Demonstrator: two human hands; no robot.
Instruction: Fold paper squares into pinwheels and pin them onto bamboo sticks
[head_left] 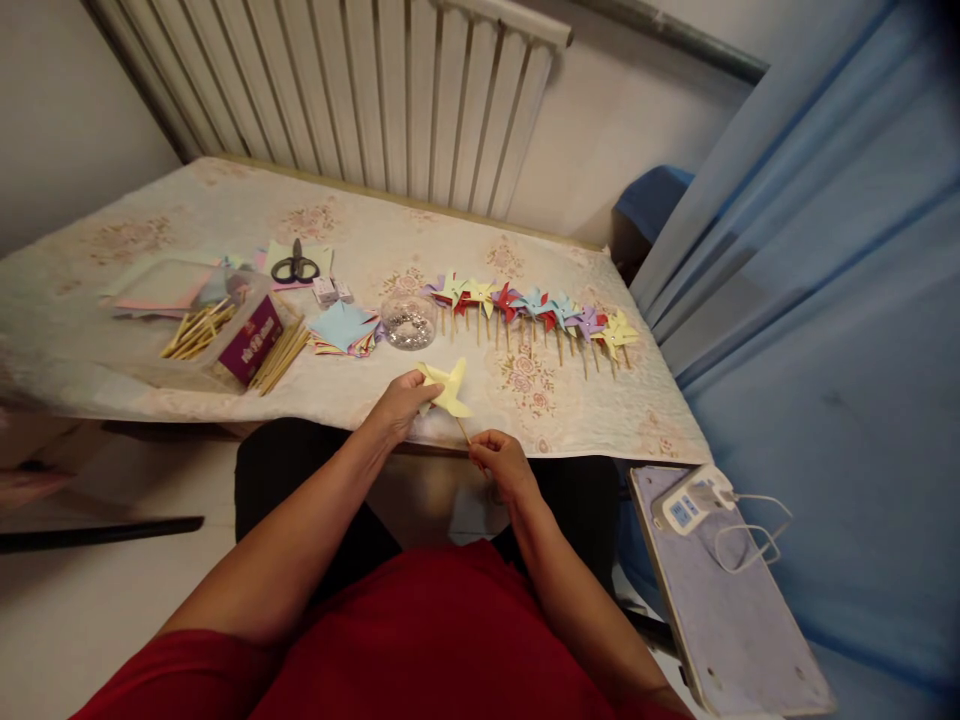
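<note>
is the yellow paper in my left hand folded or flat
Folded: the yellow paper in the left hand forms pinwheel blades, with a stick below in the right hand.

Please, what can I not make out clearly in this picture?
All in head view:
Part of yellow pinwheel: covered by left hand.
Part of its stick: inside right hand.
Print on purple label: too small.
Pieces in round tub: too small.
Rest of blue curtain: cut off by right edge.

The floral-covered surface (360,215) holds pinwheels (534,303), a round container (409,341), stacked paper squares (345,325), sticks (279,361) and a clear plastic box (251,342).
</note>
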